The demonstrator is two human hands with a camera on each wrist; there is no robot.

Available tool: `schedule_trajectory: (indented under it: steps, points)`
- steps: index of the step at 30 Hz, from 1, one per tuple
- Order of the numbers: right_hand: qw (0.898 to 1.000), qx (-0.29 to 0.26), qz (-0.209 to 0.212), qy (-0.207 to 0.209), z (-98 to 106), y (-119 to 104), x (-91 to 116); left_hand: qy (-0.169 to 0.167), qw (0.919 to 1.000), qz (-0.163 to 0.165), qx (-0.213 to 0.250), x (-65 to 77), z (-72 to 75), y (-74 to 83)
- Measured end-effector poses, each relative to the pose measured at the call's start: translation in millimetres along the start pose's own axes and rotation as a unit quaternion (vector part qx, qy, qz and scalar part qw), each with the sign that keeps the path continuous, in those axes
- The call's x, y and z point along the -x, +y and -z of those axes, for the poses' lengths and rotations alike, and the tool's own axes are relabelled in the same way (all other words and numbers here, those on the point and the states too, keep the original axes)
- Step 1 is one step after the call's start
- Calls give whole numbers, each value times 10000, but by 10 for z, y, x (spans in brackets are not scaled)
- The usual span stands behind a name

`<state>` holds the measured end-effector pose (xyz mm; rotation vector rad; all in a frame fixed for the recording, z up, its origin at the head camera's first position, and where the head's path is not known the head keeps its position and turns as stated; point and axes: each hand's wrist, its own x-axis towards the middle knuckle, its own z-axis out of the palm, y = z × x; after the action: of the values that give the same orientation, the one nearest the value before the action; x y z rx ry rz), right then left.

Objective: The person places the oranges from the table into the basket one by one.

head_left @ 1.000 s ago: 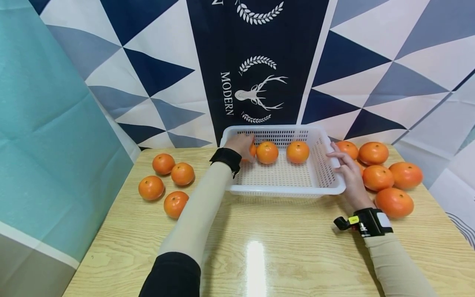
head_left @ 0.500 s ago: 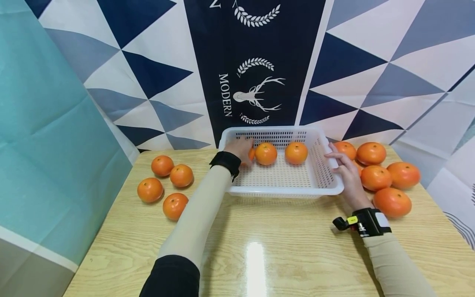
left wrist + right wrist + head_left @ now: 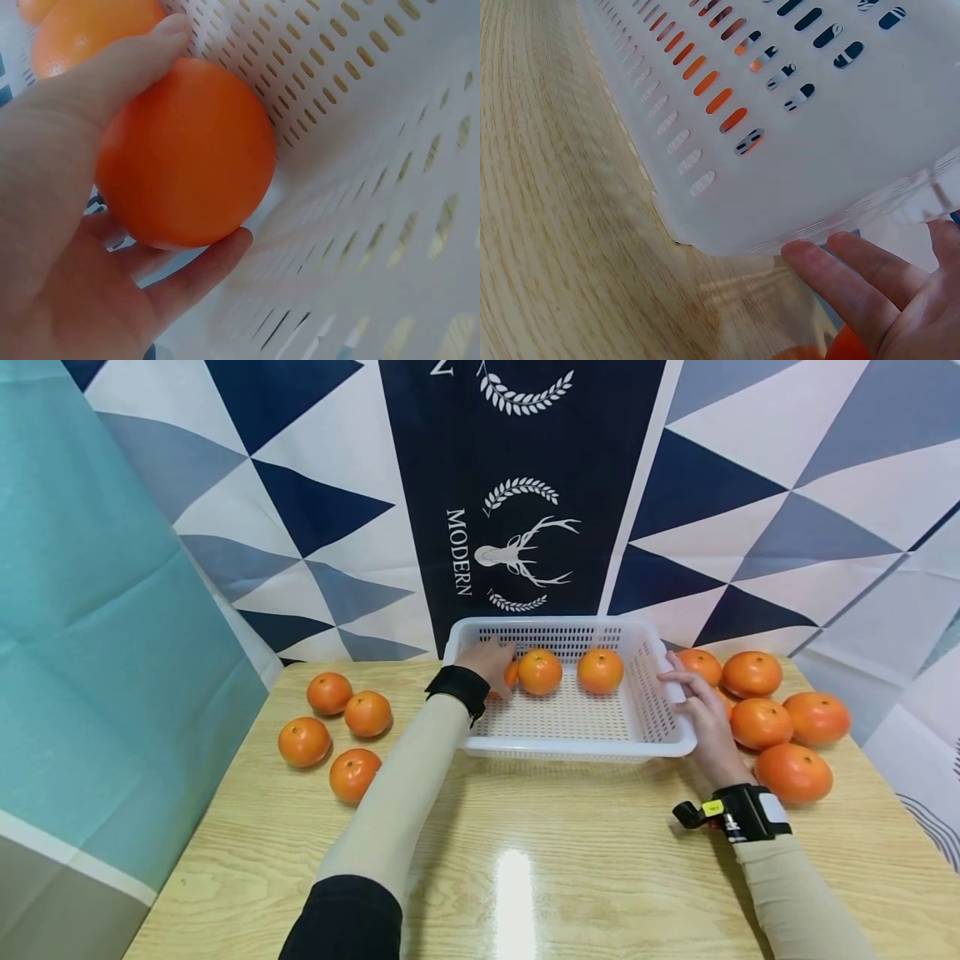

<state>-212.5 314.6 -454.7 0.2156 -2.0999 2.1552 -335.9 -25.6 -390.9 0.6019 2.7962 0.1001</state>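
Observation:
In the head view, my left hand (image 3: 489,667) reaches into the left end of a white slotted plastic basket (image 3: 555,745). It grips an orange (image 3: 191,154), with the thumb across the top side and fingers around the other, as the left wrist view shows. Two more oranges sit to its right in the basket, a nearer orange (image 3: 540,672) and a farther orange (image 3: 600,672). My right hand (image 3: 708,722) rests at the basket's right rim. In the right wrist view, its fairly straight fingers (image 3: 847,289) touch the basket's edge with their tips.
Several loose oranges (image 3: 367,713) lie on the wooden table (image 3: 600,860) left of the basket. A group of larger oranges (image 3: 761,722) lies right of it, close behind my right hand. A patterned cloth (image 3: 330,460) hangs directly behind the table.
The view shifts very slightly. Both hands stay where they were, the left on the orange in the basket and the right at the rim.

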Motion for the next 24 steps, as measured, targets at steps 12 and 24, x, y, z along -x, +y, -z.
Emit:
schedule_trajectory:
  steps: [12, 24]
  points:
    - [10000, -55, -9, -52, -7, -2, 14, -55, 9998, -186, 7, 31, 35, -31]
    - [9998, 80, -147, -83, 18, -10, 5, -110, 9996, -160, 184, -124, 19, -107]
